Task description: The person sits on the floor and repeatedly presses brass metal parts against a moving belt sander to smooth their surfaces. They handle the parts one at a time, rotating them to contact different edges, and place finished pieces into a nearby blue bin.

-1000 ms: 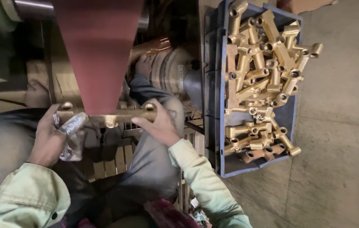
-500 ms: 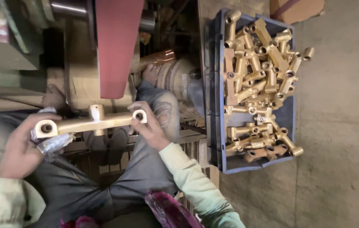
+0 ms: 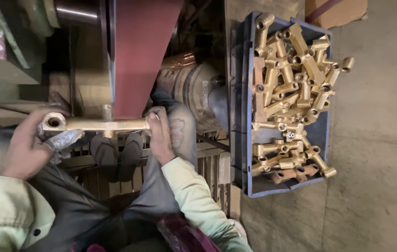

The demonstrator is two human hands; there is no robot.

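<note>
Both hands grip brass fitting (image 3: 97,124) crosswise: left hand (image 3: 26,147) closed round ring end, right hand (image 3: 157,133) closed on other end, below sanding belt (image 3: 141,51).

One view only, worn on my head, looking steeply down over my lap. It sits close: my sleeves fill the bottom edge, my left hand (image 3: 26,149) is at left centre, my right hand (image 3: 159,135) near the middle, both on the brass bar (image 3: 98,124) just below frame centre. The belt (image 3: 140,56) runs up and out of the top edge, so the lens faces forward and down along it. The crate (image 3: 243,140) lies right of centre, seen almost straight from above. Bare floor (image 3: 380,163) takes the right edge. No second view to overlap with.
</note>
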